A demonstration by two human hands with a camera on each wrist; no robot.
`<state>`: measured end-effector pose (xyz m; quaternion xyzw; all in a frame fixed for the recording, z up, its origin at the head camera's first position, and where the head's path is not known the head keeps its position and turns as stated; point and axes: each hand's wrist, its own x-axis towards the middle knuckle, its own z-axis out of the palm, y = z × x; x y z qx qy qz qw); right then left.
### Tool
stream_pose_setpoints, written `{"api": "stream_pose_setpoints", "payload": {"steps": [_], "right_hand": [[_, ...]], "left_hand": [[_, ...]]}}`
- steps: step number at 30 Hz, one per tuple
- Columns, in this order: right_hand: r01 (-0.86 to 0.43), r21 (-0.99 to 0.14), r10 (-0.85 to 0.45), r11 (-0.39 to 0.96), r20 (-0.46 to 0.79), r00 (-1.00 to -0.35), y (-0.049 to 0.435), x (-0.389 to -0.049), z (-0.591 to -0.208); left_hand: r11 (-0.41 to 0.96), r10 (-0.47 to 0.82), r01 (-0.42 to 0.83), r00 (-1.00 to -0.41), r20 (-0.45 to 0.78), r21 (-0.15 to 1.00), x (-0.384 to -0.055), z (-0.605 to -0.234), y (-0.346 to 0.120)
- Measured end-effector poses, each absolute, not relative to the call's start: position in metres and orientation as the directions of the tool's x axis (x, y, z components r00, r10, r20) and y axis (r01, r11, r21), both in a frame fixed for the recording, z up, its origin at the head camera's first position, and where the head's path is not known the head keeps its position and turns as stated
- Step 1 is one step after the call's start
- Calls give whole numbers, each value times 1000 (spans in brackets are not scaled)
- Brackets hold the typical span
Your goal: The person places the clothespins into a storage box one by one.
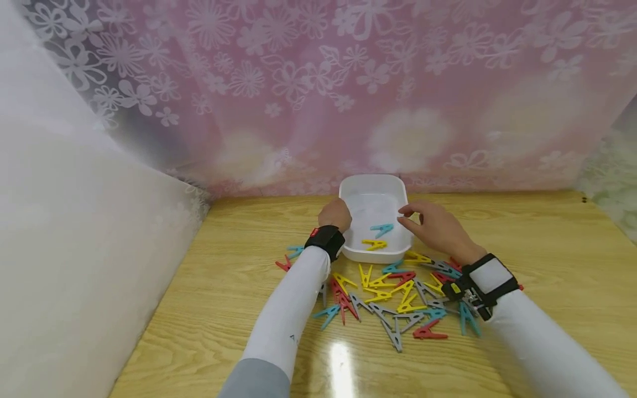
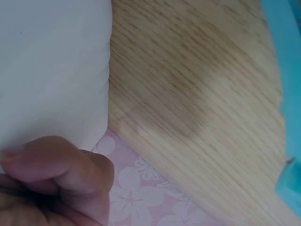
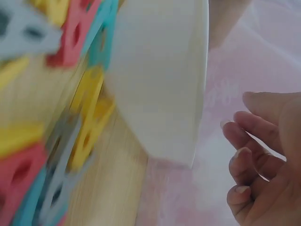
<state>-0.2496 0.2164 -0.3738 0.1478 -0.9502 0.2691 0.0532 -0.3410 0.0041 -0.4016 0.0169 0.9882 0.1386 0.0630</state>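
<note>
White tub [image 1: 376, 257] behind a jumble of clips [image 1: 384, 295]

In the head pic's ctr, your L hand [image 1: 335, 214] hides its own fingers; in the L wrist pic it's cut off at btm left. There the white tub [image 2: 51, 70] runs out top & left, a blue clothespin [image 2: 291, 80] out right. In the R wrist pic, the right edge crops your R hand [image 3: 287, 169]; the upper-left clothespins [image 3: 21, 44] are blurred & cropped. L wristband's [image 1: 324, 242] red tag [image 1: 314, 232]: too small to read.
</note>
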Motion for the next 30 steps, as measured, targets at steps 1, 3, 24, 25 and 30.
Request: {"api": "stream_pose_setpoints", "payload": {"steps": [1, 3, 24, 25, 30], "right_hand": [[-305, -495, -246, 814, 182, -952, 222, -248, -374], [-297, -490, -239, 820, 179, -955, 234, -244, -375], [-247, -449, -287, 859, -23, -958, 338, -197, -400], [-248, -454, -295, 856, -34, -955, 341, -195, -401], [-249, -450, -312, 858, -69, -948, 350, -189, -410]], "left_hand": [[960, 50, 16, -992, -117, 278, -341, -402, 4], [960, 47, 13, -992, -117, 279, -340, -401, 4], [962, 44, 13, -993, -108, 273, -336, -399, 6], [962, 42, 10, -993, -110, 272, -337, -399, 6], [962, 35, 4, -993, -110, 272, -337, -399, 6]]}}
